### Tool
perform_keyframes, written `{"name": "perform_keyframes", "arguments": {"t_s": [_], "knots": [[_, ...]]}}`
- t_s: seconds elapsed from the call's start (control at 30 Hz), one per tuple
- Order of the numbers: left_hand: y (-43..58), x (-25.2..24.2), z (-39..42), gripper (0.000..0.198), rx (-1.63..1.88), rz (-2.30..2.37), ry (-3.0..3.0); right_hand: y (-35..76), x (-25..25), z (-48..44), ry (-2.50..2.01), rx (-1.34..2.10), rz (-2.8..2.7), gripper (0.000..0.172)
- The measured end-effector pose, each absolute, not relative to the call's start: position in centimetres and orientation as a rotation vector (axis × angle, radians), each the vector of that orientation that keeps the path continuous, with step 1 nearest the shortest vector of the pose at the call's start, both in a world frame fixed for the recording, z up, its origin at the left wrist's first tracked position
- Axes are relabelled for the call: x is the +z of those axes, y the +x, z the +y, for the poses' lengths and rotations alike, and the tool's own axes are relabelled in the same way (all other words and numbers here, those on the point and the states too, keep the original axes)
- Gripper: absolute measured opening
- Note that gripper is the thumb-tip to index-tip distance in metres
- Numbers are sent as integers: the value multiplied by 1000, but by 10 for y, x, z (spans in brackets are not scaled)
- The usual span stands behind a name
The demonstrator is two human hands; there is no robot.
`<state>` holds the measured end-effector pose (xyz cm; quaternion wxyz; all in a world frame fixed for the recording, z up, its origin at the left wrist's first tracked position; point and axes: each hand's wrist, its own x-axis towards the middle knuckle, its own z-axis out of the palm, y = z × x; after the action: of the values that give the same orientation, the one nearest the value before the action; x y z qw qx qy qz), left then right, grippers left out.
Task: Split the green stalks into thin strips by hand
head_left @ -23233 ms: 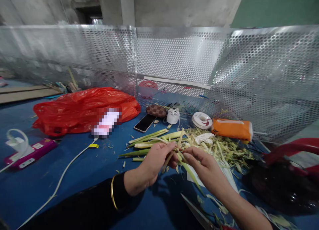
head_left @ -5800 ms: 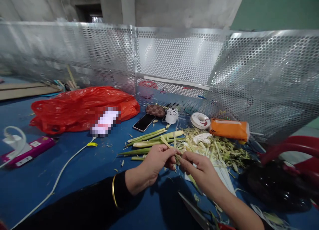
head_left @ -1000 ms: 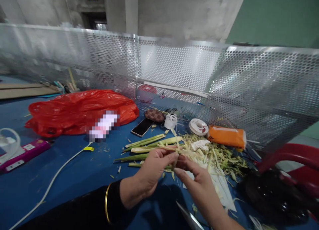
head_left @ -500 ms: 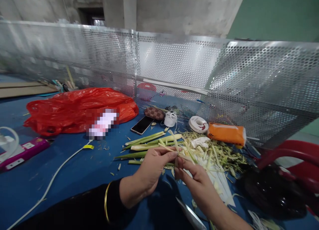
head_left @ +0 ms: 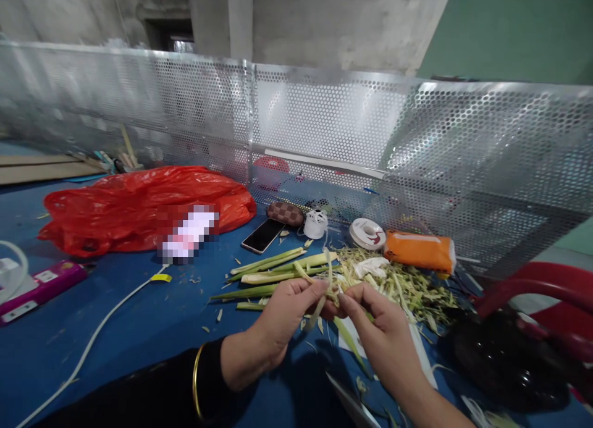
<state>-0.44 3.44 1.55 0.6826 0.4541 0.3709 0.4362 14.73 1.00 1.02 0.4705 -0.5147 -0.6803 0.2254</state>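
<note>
Pinching thin pale-green plant strips (head_left: pixel 330 270) between fingertips of left hand (head_left: pixel 283 314) and right hand (head_left: pixel 380 317), just near of long green-white stalks (head_left: pixel 264 280); seemingly interlacing, likely needing steady left hold for next tuck

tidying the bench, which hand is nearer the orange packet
Right. The right hand is on the near side of the orange packet and to its left, with plant scraps between; the left hand is farther left, beyond the right hand.
</note>
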Motion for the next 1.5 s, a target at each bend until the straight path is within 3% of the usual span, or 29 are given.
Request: {"name": "perform_keyframes", "arguments": {"t_s": [0.67,1.5], "knots": [[-8,14,41,25,847,860,1143,150,12,12,-1307,598,-1701,30],[-13,18,45,37,792,892,1072,162,15,16,-1331,469,-1876,22]]}}
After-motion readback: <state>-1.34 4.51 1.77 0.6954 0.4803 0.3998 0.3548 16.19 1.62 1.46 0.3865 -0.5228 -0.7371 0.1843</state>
